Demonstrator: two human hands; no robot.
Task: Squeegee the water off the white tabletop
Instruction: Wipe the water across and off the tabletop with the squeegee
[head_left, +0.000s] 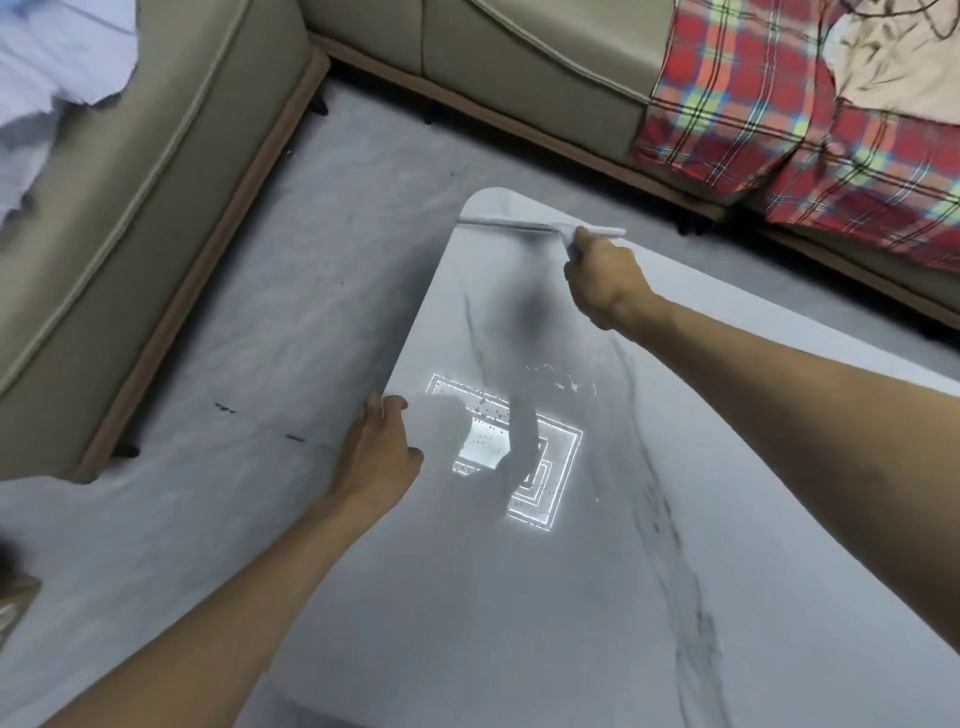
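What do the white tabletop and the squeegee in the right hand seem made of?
The white grey-veined tabletop: likely polished marble or marble-look slab, glossy; dark veins and a sharp reflected light pattern show it. The pale grey long-bladed squeegee, gripped by the right hand: probably plastic, matte; blur leaves it open.

Beige L-shaped sofa (156, 182) wraps the left and back, sitting on a wood-trimmed base (218, 260) with little black feet (127, 449). A red plaid blanket (779, 114) hangs over the right end with a tan cloth (893, 57) bunched on top. Some pale bluish-white fabric (47, 78) is piled on the left seat. The grey marbled floor (260, 312) has a few dark scuff marks (296, 438). There's a brownish blur (15, 597) at the bottom left, can't tell what.
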